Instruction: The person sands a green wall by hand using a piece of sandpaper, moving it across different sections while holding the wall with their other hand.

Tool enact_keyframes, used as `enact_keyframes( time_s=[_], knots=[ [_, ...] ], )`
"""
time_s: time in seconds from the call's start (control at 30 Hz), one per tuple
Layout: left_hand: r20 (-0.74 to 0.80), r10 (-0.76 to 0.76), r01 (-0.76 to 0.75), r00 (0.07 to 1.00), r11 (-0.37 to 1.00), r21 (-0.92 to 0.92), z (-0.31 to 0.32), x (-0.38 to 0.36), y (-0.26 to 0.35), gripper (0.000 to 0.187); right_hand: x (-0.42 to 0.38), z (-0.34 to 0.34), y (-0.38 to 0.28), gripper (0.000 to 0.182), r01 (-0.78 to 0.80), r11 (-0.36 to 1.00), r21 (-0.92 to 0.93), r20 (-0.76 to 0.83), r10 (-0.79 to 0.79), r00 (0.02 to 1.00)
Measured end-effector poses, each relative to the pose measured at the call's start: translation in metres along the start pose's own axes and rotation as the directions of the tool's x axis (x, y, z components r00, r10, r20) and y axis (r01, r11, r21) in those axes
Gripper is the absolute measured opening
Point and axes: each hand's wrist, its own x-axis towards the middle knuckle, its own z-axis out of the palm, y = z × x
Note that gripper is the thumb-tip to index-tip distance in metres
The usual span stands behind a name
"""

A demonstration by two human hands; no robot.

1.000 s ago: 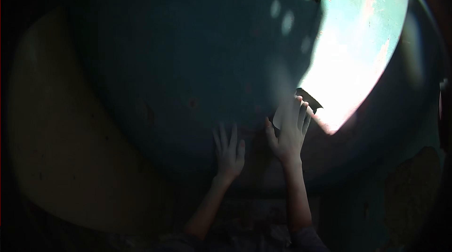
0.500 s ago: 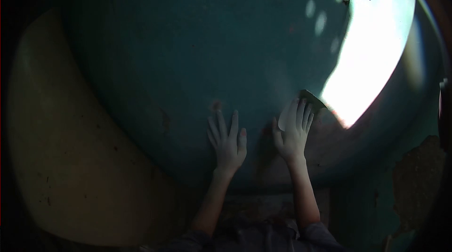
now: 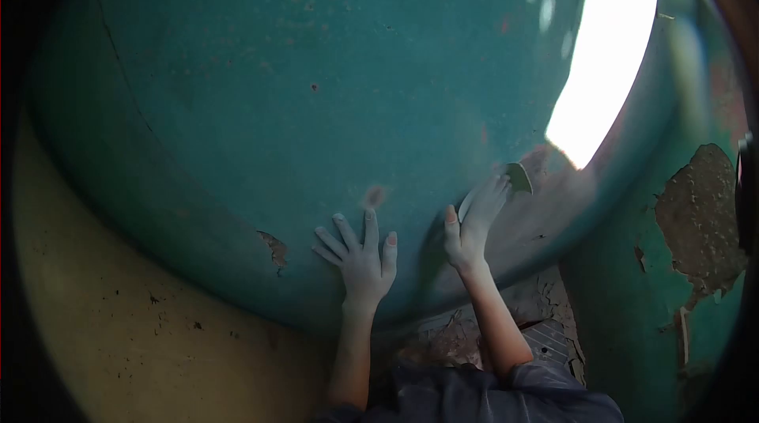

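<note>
The left hand rests spread against a green surface; the right hand, fingers extended, covers a sheet, best pressed evenly.

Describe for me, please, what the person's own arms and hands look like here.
The left hand and right hand are both without gloves, and what looks like a film of dust coats them. No ring or watch shows. The forearms are bare, with dark blue-grey sleeves above them; no markings can be made out on the cloth.
</note>
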Motion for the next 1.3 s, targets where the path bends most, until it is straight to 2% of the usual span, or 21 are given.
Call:
enact_keyframes(
  time_s=[0.1,0.2,0.27,0.37,0.4,0.47,0.5,0.57,0.63,0.67,0.73,0.77,0.83,0.93,1.03,1.13,1.17,1.23,1.3],
  knots=[
    [-0.020,0.045,-0.044,0.999,0.998,0.042,0.015,-0.002,-0.005,0.074,-0.079,0.034,-0.014,0.102,-0.046,0.999,-0.006,0.220,0.046,0.974],
    [-0.030,0.064,-0.062,0.997,0.996,0.064,0.019,-0.005,-0.010,0.075,-0.065,0.030,-0.007,0.102,-0.064,0.997,-0.039,0.196,0.070,0.978],
    [-0.026,0.089,-0.087,0.996,0.994,0.060,0.020,-0.005,-0.013,0.075,-0.007,0.011,0.001,0.101,0.009,1.000,-0.013,0.083,-0.007,0.997],
    [-0.036,0.086,-0.083,0.996,0.995,0.056,0.023,-0.005,-0.013,0.074,0.062,-0.027,-0.025,0.100,0.052,0.999,0.003,-0.028,-0.052,0.998],
    [-0.053,0.098,-0.096,0.994,0.994,0.050,0.024,-0.004,-0.013,0.073,0.056,-0.021,-0.020,0.100,0.048,0.999,-0.003,-0.034,-0.048,0.998],
    [-0.075,0.117,-0.114,0.990,0.993,0.043,0.024,-0.005,-0.016,0.072,0.026,0.005,-0.007,0.103,0.039,0.998,-0.041,0.055,-0.037,0.998],
    [-0.080,0.104,-0.105,0.991,0.994,-0.009,0.024,-0.005,-0.015,0.071,0.001,0.017,-0.015,0.107,-0.008,0.996,-0.087,0.076,0.015,0.997],
    [-0.085,0.102,-0.107,0.991,0.992,-0.064,0.023,-0.006,-0.016,0.070,-0.066,0.049,-0.012,0.109,-0.029,0.998,-0.057,0.185,0.039,0.982],
    [-0.035,0.082,-0.084,0.996,0.994,-0.066,0.022,-0.007,-0.017,0.069,-0.071,0.049,-0.010,0.107,0.015,0.996,-0.084,0.217,0.003,0.976],
    [-0.040,0.087,-0.090,0.995,0.994,-0.066,0.021,-0.008,-0.018,0.069,-0.065,0.049,-0.001,0.107,0.016,0.996,-0.084,0.210,0.002,0.978],
    [0.034,0.044,-0.039,0.998,0.991,-0.132,0.020,-0.010,-0.016,0.069,-0.003,0.021,-0.008,0.106,0.095,0.989,-0.113,0.102,-0.083,0.991],
    [0.034,0.041,-0.036,0.999,0.990,-0.135,0.021,-0.010,-0.015,0.069,0.025,0.007,-0.013,0.106,0.097,0.988,-0.116,0.105,-0.085,0.991],
    [0.011,0.053,-0.051,0.999,0.994,-0.096,0.023,-0.011,-0.016,0.069,0.065,-0.010,-0.021,0.102,0.116,0.993,-0.018,0.054,-0.115,0.992],
    [0.032,0.037,-0.032,0.999,0.992,-0.123,0.020,-0.009,-0.016,0.068,0.041,0.006,-0.025,0.097,0.072,0.997,-0.037,0.020,-0.072,0.997],
    [0.040,0.024,-0.017,0.999,0.986,-0.164,0.019,-0.008,-0.013,0.068,-0.044,0.050,-0.017,0.094,0.033,0.989,-0.146,0.059,-0.025,0.998],
    [0.007,0.042,-0.040,0.999,0.986,-0.163,0.021,-0.007,-0.013,0.068,-0.061,0.049,-0.012,0.094,0.005,0.996,-0.087,0.095,0.003,0.995],
    [0.007,0.042,-0.040,0.999,0.986,-0.163,0.019,-0.008,-0.013,0.068,-0.056,0.048,-0.004,0.094,0.005,0.996,-0.087,0.095,0.003,0.995],
    [0.076,0.009,0.008,0.997,0.976,-0.218,0.015,-0.006,-0.010,0.068,0.005,0.024,-0.005,0.091,-0.004,0.993,-0.121,-0.021,0.001,1.000],
    [0.091,0.004,0.016,0.996,0.976,-0.216,0.014,-0.006,-0.009,0.068,0.059,-0.014,-0.016,0.085,0.092,0.995,-0.039,-0.054,-0.094,0.994]
  ],
)
